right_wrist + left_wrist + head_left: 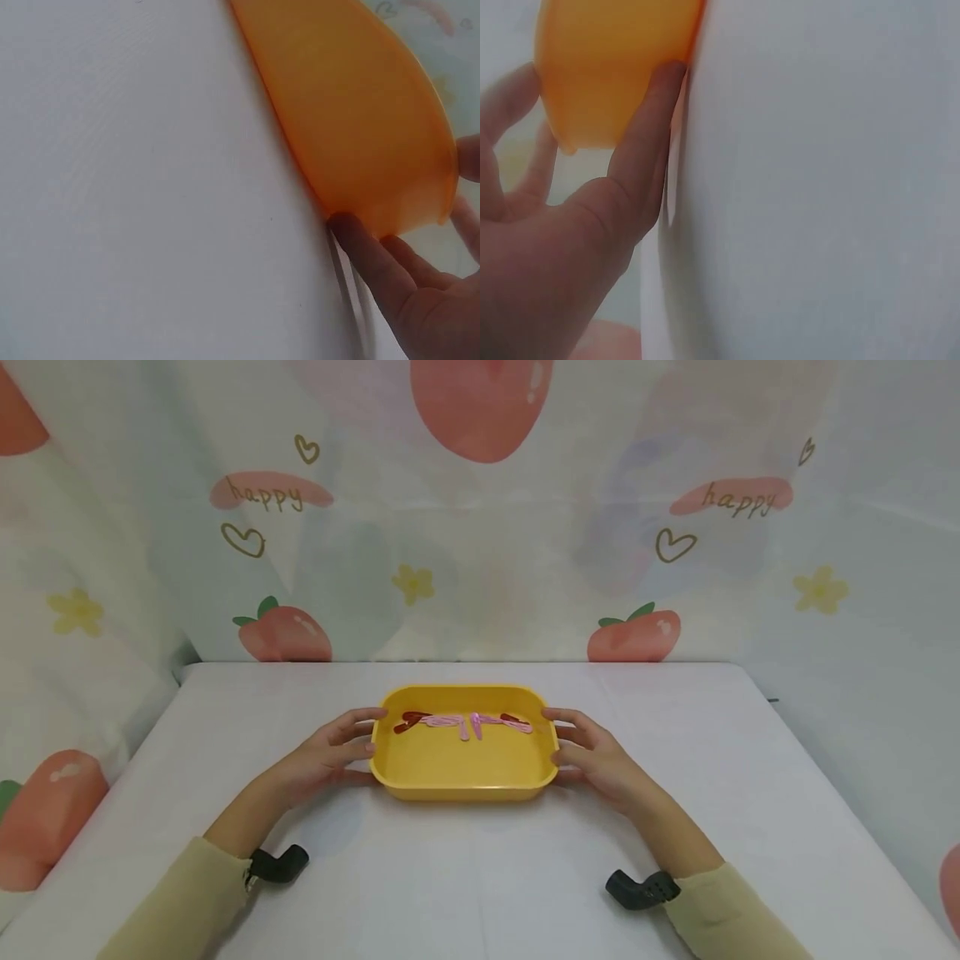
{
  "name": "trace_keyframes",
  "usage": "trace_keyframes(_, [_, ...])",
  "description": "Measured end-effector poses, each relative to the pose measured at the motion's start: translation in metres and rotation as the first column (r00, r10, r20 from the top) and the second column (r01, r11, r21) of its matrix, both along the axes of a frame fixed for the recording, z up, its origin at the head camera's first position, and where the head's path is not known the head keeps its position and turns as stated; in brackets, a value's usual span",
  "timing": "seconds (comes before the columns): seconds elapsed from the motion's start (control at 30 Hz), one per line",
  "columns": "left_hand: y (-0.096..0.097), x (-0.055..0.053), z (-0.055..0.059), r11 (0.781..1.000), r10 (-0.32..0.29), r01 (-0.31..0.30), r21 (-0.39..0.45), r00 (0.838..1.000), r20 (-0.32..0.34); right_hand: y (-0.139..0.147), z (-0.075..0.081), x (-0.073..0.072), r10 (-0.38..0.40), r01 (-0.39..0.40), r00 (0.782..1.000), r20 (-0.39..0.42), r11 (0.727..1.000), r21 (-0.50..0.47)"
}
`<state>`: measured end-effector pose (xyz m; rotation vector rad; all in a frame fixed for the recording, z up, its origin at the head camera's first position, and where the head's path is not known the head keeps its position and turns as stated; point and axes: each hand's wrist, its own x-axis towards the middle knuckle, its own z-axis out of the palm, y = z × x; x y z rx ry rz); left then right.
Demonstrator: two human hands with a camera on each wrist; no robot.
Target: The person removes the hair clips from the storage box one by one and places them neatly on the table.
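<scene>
A yellow tray (465, 768) with rounded corners sits in the middle of the white table in the head view. Inside, near its far wall, lie several slim pink pieces (444, 721) and dark red pieces (408, 719) that look like hair clips. My left hand (330, 756) grips the tray's left end, fingers at the rim and along the side. At the right end, my right hand (600, 760) holds it the same way. Both wrist views show a digit at the bottom edge of the tray wall (607, 82), close to the tabletop.
The white tabletop (465, 877) spreads around the tray. Behind it hangs a curtain (495, 543) printed with fruit, hearts and flowers. Each wrist carries a black camera mount, one on the left (279, 865) and one on the right (642, 890).
</scene>
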<state>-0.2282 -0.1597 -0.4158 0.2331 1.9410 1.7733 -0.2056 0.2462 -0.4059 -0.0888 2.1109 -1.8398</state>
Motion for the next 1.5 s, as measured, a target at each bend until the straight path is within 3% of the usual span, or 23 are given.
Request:
trace_keyframes(0.63, [0.023,0.012,-0.004,0.997,-0.018,0.014,0.079,0.999,0.048,0.027,0.005,0.021,0.040,-0.039,0.999,-0.005,0.995,0.095])
trace_keyframes(0.87, [0.030,0.016,-0.005,0.998,0.002,-0.007,0.069,0.998,0.065,0.033,0.005,0.030,0.037,-0.037,0.999,0.002,0.992,0.121])
trace_keyframes(1.2, [0.038,0.022,-0.003,0.997,-0.013,0.008,0.071,0.998,0.065,0.042,0.003,0.034,0.052,-0.051,0.999,-0.005,0.988,0.144])
trace_keyframes(1.33, [0.038,0.024,-0.004,0.997,-0.012,0.007,0.079,0.998,0.065,0.043,0.015,0.035,0.099,-0.077,0.991,-0.092,0.973,0.217])
trace_keyframes(1.5, [0.035,0.025,-0.005,0.995,-0.009,0.003,0.096,0.998,0.069,0.026,0.038,0.031,0.028,0.061,0.953,-0.302,0.958,0.280])
